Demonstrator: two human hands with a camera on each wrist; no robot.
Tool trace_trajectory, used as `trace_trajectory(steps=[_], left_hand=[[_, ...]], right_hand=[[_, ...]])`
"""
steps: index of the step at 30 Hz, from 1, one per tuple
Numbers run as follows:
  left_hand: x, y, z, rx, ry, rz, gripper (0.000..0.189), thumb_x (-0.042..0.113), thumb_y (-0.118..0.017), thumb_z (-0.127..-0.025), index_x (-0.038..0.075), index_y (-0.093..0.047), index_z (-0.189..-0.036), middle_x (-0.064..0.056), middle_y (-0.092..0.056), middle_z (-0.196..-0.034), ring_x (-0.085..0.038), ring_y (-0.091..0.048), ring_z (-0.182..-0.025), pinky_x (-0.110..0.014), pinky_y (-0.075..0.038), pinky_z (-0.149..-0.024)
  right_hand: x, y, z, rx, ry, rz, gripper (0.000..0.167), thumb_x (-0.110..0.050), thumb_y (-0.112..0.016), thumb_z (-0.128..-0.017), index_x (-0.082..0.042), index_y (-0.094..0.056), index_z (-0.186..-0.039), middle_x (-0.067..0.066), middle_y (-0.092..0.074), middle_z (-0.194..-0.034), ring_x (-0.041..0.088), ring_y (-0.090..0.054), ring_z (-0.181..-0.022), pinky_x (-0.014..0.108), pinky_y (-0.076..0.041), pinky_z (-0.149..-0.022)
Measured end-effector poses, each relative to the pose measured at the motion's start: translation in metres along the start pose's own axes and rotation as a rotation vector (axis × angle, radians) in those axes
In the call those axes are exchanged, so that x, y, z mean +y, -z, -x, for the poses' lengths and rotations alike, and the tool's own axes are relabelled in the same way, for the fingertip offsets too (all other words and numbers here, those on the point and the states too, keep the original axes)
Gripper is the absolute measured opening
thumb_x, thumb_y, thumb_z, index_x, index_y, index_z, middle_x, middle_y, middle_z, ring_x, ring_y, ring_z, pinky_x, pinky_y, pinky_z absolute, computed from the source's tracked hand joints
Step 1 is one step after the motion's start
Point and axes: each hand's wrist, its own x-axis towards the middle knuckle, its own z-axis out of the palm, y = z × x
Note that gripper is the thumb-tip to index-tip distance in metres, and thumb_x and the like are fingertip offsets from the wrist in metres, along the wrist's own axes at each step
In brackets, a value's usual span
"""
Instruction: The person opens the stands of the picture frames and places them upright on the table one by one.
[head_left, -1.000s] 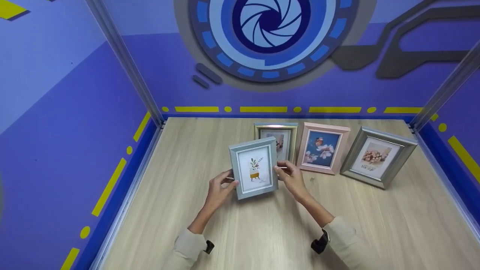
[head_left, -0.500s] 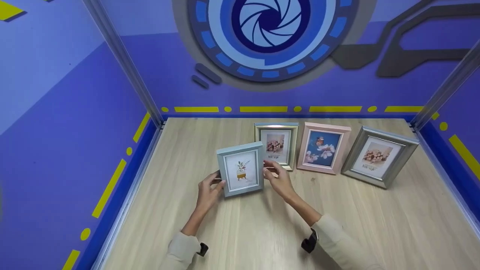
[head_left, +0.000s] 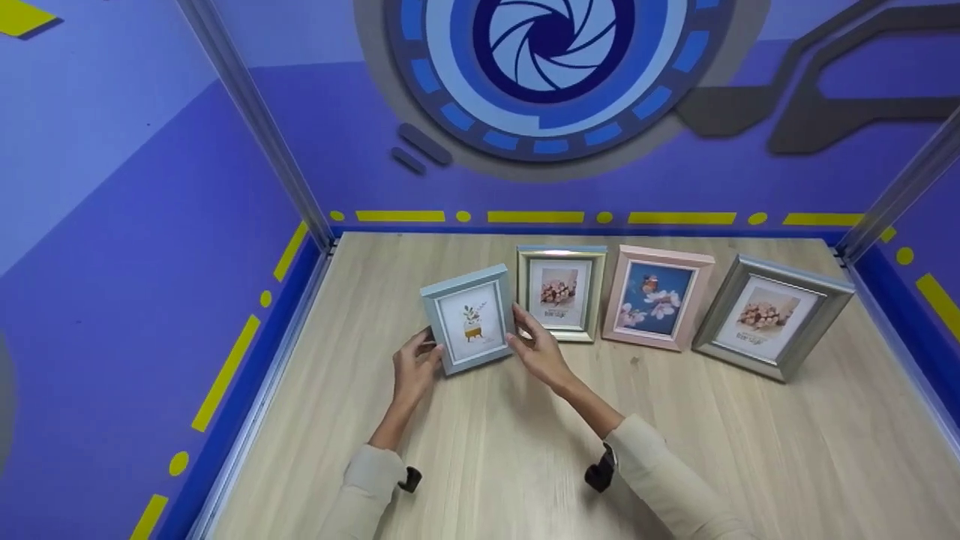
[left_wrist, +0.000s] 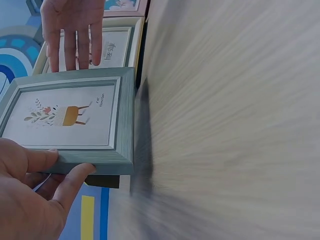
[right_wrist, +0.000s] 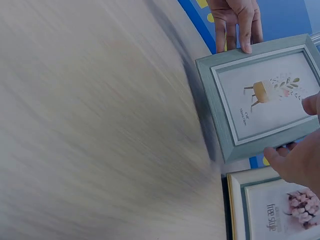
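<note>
A grey-blue picture frame with a plant print stands tilted between my two hands, left of the other frames. My left hand grips its left edge; in the left wrist view the thumb lies on the rim and some fingers reach behind. The right hand is at the opposite edge, its fingers nearly straight in the left wrist view, touching or close to the rim. A dark piece shows behind the frame. Whether its lower edge touches the table cannot be told.
A gold-rimmed frame stands just right of the right hand's fingers. Farther right are a pink frame and a silver-grey frame. Blue-purple panels bound the wooden table at its back and sides.
Both hands have moved the grey-blue frame leftward, then a little farther back. The gold-rimmed frame, partly covered before, shows almost whole now. The right fingers look straighter.
</note>
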Motion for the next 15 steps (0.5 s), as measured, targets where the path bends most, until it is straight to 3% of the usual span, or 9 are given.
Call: trace_trajectory(steps=[4,15], left_hand=[[-0.002,-0.004,-0.008,0.002,0.020,0.005,0.043,0.003,-0.061,-0.100,0.000,-0.056,-0.142,-0.021,-0.067,-0.129,-0.033,-0.066,-0.115,-0.036,-0.062,-0.087],[-0.009,-0.007,-0.023,0.065,0.042,0.004,0.042,0.002,-0.061,-0.099,0.001,-0.058,-0.141,-0.019,-0.068,-0.125,-0.030,-0.066,-0.113,-0.036,-0.060,-0.090]], right_hand=[[0.003,0.000,-0.004,-0.022,-0.019,-0.010,0.065,0.001,-0.059,-0.099,0.009,-0.030,-0.156,0.030,-0.029,-0.162,0.046,-0.029,-0.151,0.054,-0.031,-0.122],[0.008,-0.006,-0.019,-0.073,-0.115,-0.022,0.073,-0.004,-0.059,-0.101,-0.001,-0.019,-0.162,0.021,-0.015,-0.170,0.039,-0.015,-0.157,0.052,-0.022,-0.126]])
